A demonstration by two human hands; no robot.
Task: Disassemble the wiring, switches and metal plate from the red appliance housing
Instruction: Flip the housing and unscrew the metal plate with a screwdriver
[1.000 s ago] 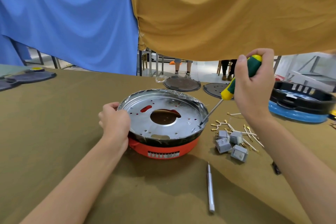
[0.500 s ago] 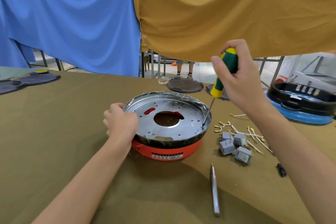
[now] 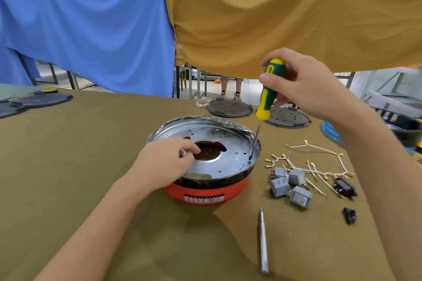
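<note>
Right hand (image 3: 303, 84) clenched, left hand (image 3: 164, 162) flat

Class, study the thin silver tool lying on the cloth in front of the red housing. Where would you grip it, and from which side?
Probably pinch the silver tool mid-shaft from above, fingers closing across it from left and right. It lies flat, long and slender, pointing away from the person, with bare cloth on both sides.

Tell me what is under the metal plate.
The metal plate sits in the red housing; red shows through the plate's centre hole. The rest beneath is covered.
</note>
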